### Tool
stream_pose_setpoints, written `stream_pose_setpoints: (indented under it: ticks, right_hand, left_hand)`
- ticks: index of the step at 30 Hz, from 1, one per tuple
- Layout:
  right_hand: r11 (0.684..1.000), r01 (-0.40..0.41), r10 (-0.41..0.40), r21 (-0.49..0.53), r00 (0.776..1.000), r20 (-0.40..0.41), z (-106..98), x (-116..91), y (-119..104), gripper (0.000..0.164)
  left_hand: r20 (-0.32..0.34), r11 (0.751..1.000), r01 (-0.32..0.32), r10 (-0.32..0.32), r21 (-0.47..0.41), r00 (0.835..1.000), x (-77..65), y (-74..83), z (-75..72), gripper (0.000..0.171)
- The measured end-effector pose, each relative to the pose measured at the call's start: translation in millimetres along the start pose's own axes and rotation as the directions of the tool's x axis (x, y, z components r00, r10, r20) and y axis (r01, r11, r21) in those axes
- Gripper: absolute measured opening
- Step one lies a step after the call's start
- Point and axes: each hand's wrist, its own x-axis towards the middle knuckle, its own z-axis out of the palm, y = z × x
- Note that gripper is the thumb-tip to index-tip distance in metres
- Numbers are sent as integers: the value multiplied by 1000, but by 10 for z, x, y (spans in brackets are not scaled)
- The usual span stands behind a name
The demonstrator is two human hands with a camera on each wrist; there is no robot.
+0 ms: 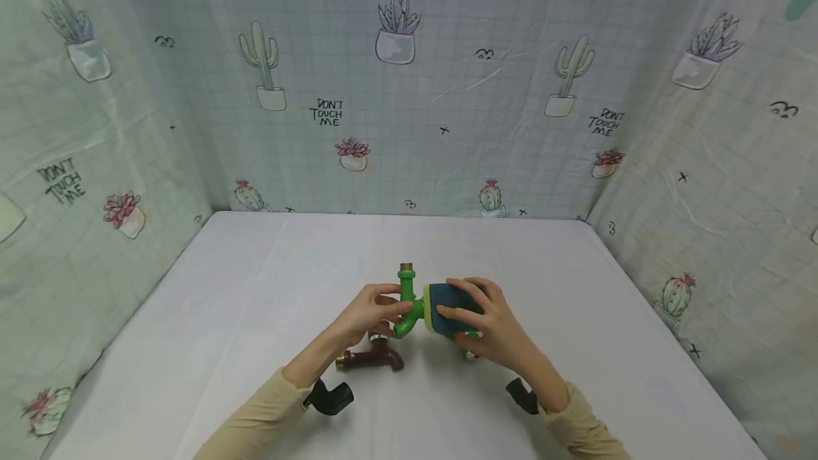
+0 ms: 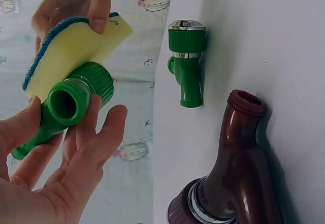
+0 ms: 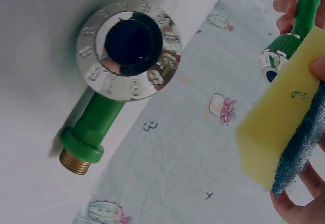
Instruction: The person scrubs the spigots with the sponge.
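"Fingers of the left hand (image 1: 366,312) curl round the green tap (image 1: 407,288); those of the right hand (image 1: 492,321) pinch the sponge (image 1: 439,297), its yellow face toward the tap."

"Where exactly is that tap?"

"Raised over the surface (image 1: 255,268), between the hands, threaded end up, knob toward the sponge."

"What would make working the sponge over it go well?"

"Probably a steady left grip, light even pressure from the soft side, and the tap turned little by little. Bending the sponge round the ribbed knob should reach its grooves better than a flat pass."

"Does the sponge press on it?"

"Hard to be sure: it covers the knob in the head view, and the right wrist view cuts off the right hand at the edge."

"And farther out?"

"A maroon tap (image 1: 378,356) lies near the left hand, which partly hides it. The second green tap (image 2: 188,76) rests on the surface, mostly behind the right hand in the head view. One black piece (image 1: 329,397) beside the left wrist is too dark to identify."
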Motion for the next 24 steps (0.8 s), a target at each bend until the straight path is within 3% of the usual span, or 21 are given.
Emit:
stream_pose_setpoints:
  ticks: [4,13,24]
  right_hand:
    - [999,-41,41,32,999,2,10,38,17,60]
    - [993,-104,105,56,994,-13,20,76,29,53]
    - [998,-65,65,-7,998,19,-3,37,-57,57]
  left_hand:
    - [10,998,-22,21,55,1000,-16,9,-16,45]
    - [7,996,6,-7,89,1000,-49,3,16,45]
    - [-56,996,67,-70,-60,996,-50,-17,46,43]
